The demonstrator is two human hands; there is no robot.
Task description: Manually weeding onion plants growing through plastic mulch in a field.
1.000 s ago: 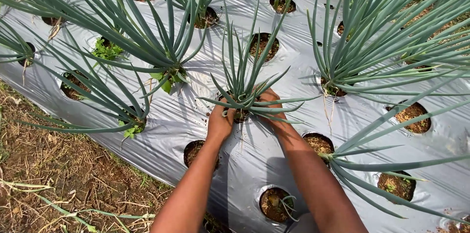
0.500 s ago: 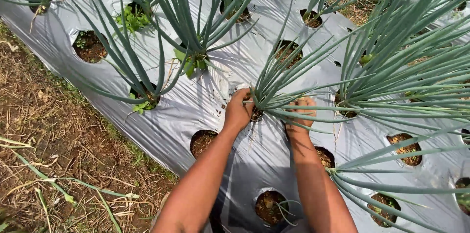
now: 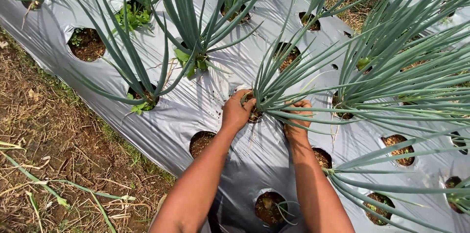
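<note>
Both the left hand (image 3: pixel 236 113) and the right hand (image 3: pixel 297 120) close around the base of the onion plant (image 3: pixel 274 83) in its hole in the silver plastic sheet (image 3: pixel 196 105), where a hard tug might snap leaves or tear the sheet.

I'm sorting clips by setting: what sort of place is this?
Most likely an outdoor vegetable field: silver plastic mulch with planting holes, green onion-like plants, both hands at one plant's base, dry grass alongside.

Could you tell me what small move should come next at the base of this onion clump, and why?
Probably close both hands and draw the clump upward: the left hand and right hand flank the base of the green onion clump at its hole in the silver plastic mulch.
</note>
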